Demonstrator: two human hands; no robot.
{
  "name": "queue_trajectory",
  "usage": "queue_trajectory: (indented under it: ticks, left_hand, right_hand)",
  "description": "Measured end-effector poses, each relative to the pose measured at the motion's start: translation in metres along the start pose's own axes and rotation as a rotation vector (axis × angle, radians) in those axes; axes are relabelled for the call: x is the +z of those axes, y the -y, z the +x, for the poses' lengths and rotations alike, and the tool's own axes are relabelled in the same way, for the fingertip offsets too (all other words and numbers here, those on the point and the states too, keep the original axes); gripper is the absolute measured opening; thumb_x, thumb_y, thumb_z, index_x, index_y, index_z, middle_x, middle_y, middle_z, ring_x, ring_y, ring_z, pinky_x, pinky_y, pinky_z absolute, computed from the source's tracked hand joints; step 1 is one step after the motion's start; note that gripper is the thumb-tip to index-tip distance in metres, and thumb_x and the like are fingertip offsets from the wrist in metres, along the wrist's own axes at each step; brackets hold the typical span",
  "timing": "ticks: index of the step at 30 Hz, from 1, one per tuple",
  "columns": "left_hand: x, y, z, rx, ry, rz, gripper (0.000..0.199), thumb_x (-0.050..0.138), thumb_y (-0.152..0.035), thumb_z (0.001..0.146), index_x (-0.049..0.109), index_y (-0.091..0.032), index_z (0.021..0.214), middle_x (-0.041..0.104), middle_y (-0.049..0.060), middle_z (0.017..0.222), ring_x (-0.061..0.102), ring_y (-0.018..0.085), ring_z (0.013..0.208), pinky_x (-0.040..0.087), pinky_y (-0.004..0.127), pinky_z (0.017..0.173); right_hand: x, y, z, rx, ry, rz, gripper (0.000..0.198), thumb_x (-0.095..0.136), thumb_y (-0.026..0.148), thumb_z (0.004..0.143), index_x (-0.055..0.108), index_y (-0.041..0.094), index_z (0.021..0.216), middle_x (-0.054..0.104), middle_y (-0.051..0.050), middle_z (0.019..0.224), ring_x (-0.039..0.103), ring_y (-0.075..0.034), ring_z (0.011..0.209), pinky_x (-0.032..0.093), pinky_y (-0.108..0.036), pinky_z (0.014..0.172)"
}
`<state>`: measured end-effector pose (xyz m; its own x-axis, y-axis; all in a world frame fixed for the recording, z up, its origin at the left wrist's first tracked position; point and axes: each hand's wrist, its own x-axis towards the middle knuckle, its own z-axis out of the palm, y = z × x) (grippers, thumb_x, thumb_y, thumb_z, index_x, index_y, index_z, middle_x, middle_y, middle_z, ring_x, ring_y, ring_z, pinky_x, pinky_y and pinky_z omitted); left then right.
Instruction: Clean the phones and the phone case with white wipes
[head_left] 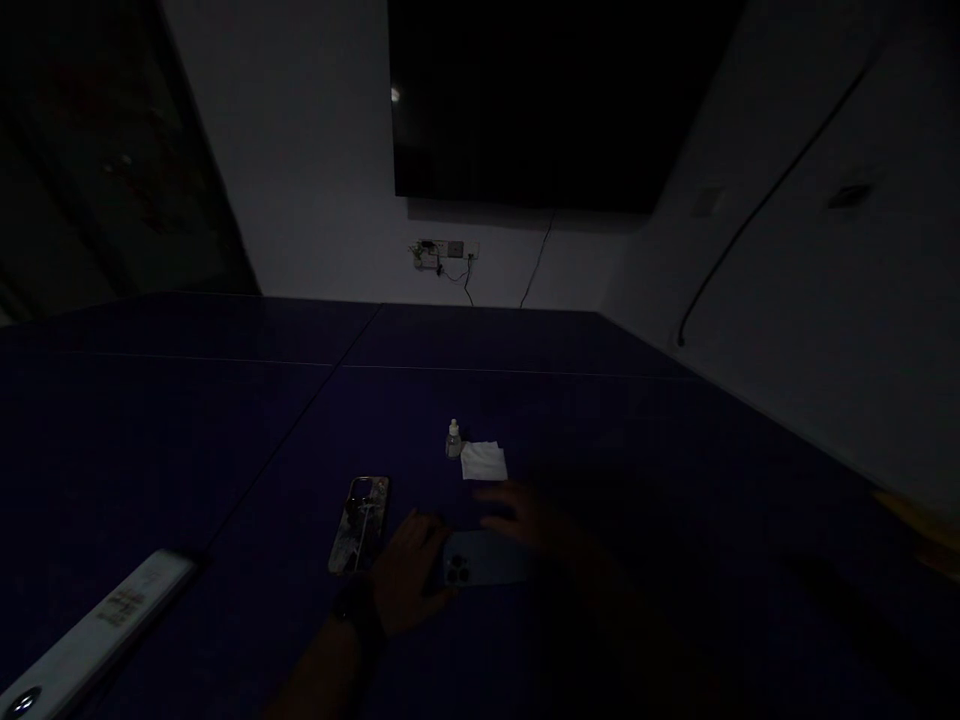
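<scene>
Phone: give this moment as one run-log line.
phone: back up; left hand: at left end; right hand: near right end; case: beside left hand

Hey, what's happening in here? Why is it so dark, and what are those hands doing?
I can't tell why it's dark. Someone's left hand is at the camera end of a phone lying back side up. Their right hand is over its other end; it's too dark to see if it's touching. A phone case lies to the left. Farther off, a small bottle stands beside a white cloth.
</scene>
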<state>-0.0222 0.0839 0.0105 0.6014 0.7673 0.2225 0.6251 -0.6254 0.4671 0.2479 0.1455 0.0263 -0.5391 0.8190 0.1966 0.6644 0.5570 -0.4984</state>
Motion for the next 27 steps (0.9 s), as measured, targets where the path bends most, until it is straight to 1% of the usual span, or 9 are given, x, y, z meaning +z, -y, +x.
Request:
queue_trajectory:
  ticks: [3,6,9,11,13,16,20,24,27]
  left_hand:
    - [0.003,-0.002,0.001,0.000,0.007,0.039,0.075,0.071,-0.043,0.082,0.041,-0.024,0.148,0.055,0.013,0.136,0.052,0.034,0.130,0.027,0.062,0.120]
    - [0.004,-0.010,0.001,-0.042,-0.026,0.115,0.076,0.057,-0.059,0.093,0.033,-0.020,0.153,0.051,0.018,0.144,0.049,0.036,0.134,0.033,0.060,0.117]
    - [-0.004,-0.014,-0.001,-0.176,-0.091,0.258,0.068,0.042,-0.061,0.100,0.037,-0.016,0.151,0.054,0.020,0.143,0.051,0.037,0.132,0.041,0.057,0.110]
    - [-0.016,-0.011,-0.005,-0.309,-0.129,0.371,0.066,0.044,-0.061,0.098,0.045,-0.014,0.145,0.057,0.021,0.137,0.053,0.040,0.128,0.046,0.055,0.103]
    - [-0.031,-0.005,-0.009,-0.449,-0.115,0.462,0.069,0.048,-0.061,0.095,0.047,-0.012,0.143,0.058,0.023,0.135,0.054,0.041,0.126,0.045,0.054,0.101]
    - [-0.050,0.006,-0.014,-0.652,-0.044,0.494,0.066,0.043,-0.059,0.097,0.045,-0.011,0.143,0.061,0.023,0.129,0.057,0.039,0.120,0.047,0.049,0.094]
    - [-0.057,0.012,-0.016,-0.760,-0.018,0.500,0.071,0.043,-0.061,0.095,0.050,-0.005,0.137,0.062,0.026,0.124,0.058,0.041,0.116,0.047,0.048,0.090]
    - [-0.053,0.008,-0.016,-0.823,0.012,0.473,0.063,0.049,-0.052,0.093,0.050,-0.008,0.138,0.062,0.024,0.125,0.058,0.039,0.117,0.046,0.044,0.090]
    - [-0.052,0.006,-0.017,-0.862,0.005,0.444,0.068,0.048,-0.053,0.093,0.044,-0.009,0.144,0.061,0.025,0.126,0.057,0.039,0.119,0.045,0.044,0.091]
  right_hand:
    - [0.003,0.016,-0.021,-0.054,0.115,-0.024,0.061,0.077,0.056,0.079,0.068,0.026,0.131,0.066,-0.010,0.137,0.062,-0.032,0.124,0.045,-0.048,0.108]
    - [0.004,0.029,-0.028,-0.074,0.190,-0.109,0.072,0.076,0.058,0.079,0.061,0.022,0.140,0.062,-0.012,0.142,0.060,-0.033,0.124,0.045,-0.048,0.107]
    - [0.001,0.036,-0.030,-0.062,0.190,-0.146,0.068,0.074,0.055,0.081,0.061,0.022,0.140,0.062,-0.012,0.142,0.061,-0.033,0.122,0.047,-0.047,0.103]
    - [-0.001,0.039,-0.031,-0.060,0.207,-0.148,0.069,0.075,0.054,0.080,0.060,0.023,0.140,0.062,-0.011,0.142,0.060,-0.033,0.122,0.047,-0.047,0.102]
    - [-0.002,0.040,-0.032,-0.068,0.229,-0.141,0.071,0.077,0.053,0.078,0.059,0.023,0.141,0.062,-0.010,0.143,0.059,-0.033,0.123,0.046,-0.047,0.103]
    - [-0.002,0.039,-0.033,-0.088,0.230,-0.127,0.070,0.076,0.054,0.080,0.058,0.025,0.141,0.061,-0.009,0.142,0.057,-0.032,0.123,0.043,-0.047,0.104]
    - [0.000,0.038,-0.035,-0.079,0.224,-0.101,0.066,0.073,0.054,0.083,0.057,0.028,0.142,0.060,-0.007,0.143,0.055,-0.031,0.124,0.039,-0.047,0.105]
    - [-0.001,0.038,-0.035,-0.061,0.218,-0.079,0.064,0.075,0.051,0.082,0.059,0.028,0.140,0.060,-0.007,0.143,0.054,-0.031,0.124,0.038,-0.044,0.104]
    - [-0.002,0.039,-0.032,-0.074,0.218,-0.074,0.061,0.076,0.050,0.081,0.062,0.027,0.136,0.063,-0.006,0.140,0.055,-0.030,0.121,0.039,-0.043,0.102]
